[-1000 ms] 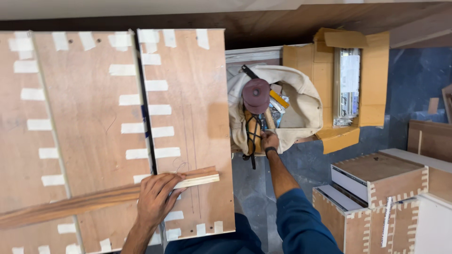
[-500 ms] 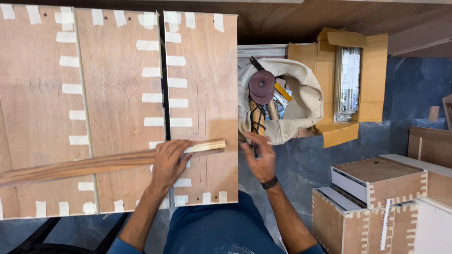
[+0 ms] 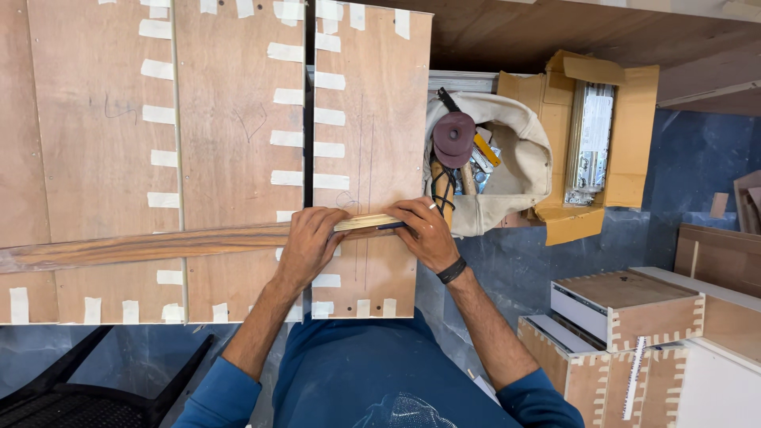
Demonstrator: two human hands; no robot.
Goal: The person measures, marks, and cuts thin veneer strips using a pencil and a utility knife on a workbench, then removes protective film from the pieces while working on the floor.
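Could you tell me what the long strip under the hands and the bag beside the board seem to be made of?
The strip looks like wood: brown streaky grain, pale layered edge near the right hand. The bag looks like cream canvas cloth, soft and creased.
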